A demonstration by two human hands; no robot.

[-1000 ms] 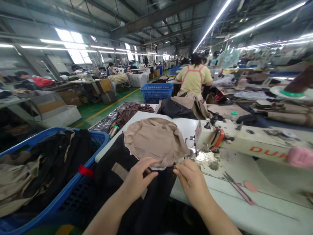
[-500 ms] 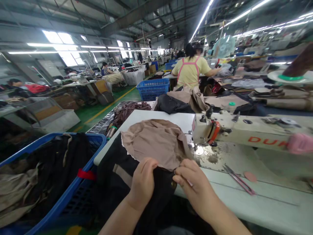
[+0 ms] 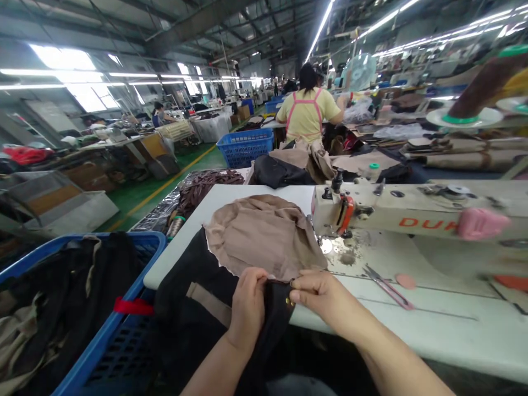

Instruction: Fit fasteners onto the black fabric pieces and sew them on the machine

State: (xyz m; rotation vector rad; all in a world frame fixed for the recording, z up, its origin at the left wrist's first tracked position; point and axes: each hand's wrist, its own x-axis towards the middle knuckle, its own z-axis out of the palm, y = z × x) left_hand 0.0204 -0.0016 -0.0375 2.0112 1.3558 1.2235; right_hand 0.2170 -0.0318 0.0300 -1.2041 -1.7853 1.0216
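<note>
A black fabric piece (image 3: 185, 291) with a beige lining (image 3: 259, 236) lies over the front left of the sewing table, the black part hanging off its edge. My left hand (image 3: 249, 300) is closed on the seam where black and beige meet. On the same edge, further right, my right hand (image 3: 319, 297) pinches the fabric beside small gold-coloured metal fittings (image 3: 289, 301). A beige strip (image 3: 209, 302) shows on the black cloth. The sewing machine's head (image 3: 332, 212) stands just beyond my right hand, its needle area apart from the fabric.
Thread snips (image 3: 390, 287) and a round pink disc (image 3: 406, 281) lie right of my hands. A blue basket (image 3: 154, 242) full of dark and beige cloth stands at the left. Ahead, a person in a yellow top (image 3: 307, 115) works near another blue basket (image 3: 245, 147).
The view has swung slightly right, so the surroundings sit further left. Both hands keep hold of the fabric edge, and the gold-coloured fittings by my right hand show more clearly.
</note>
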